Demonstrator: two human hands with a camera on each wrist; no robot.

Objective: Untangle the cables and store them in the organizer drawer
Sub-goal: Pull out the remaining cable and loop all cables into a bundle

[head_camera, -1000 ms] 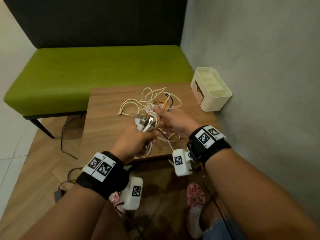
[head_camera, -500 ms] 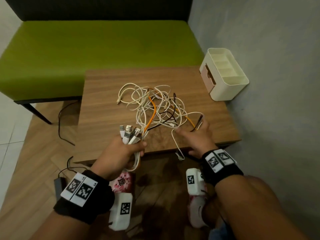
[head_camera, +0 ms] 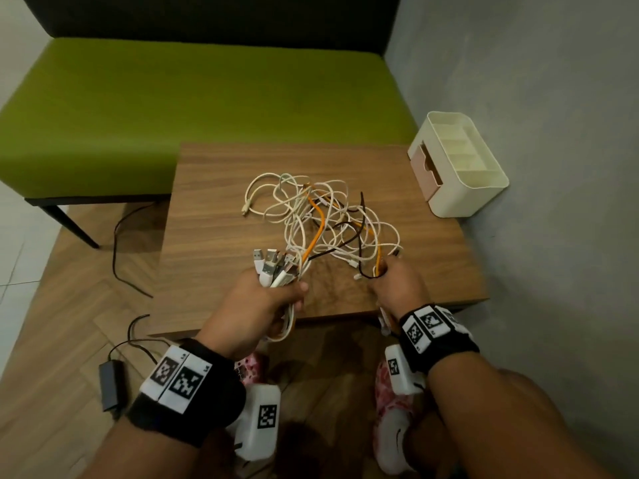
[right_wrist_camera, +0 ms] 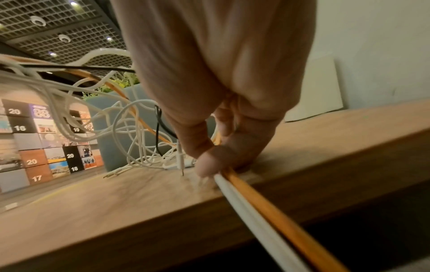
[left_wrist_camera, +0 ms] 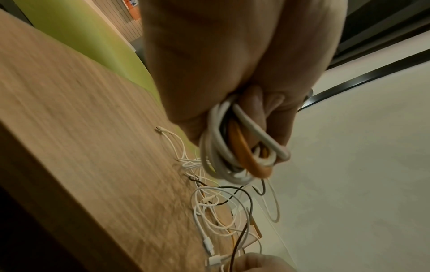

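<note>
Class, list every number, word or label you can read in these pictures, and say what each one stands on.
"20", "16", "19", "20", "20", "18", "17": on the picture tiles of the far wall, right wrist view.
Other print on those tiles: too blurred to read.
Wristbands: black-and-white square codes; the tiny marks beside them are unreadable.

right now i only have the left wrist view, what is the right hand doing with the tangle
Observer: The right hand pinches an orange cable and a white cable together at the near edge of the table.
Operator: ok and where is the organizer
Observer: The organizer stands on the table's far right corner, with its drawer front facing left toward the tangle.
Operator: anything coming out the top of my fist
Observer: A fan of USB plugs sticks up out of the left hand, which grips the cable bundle.
</note>
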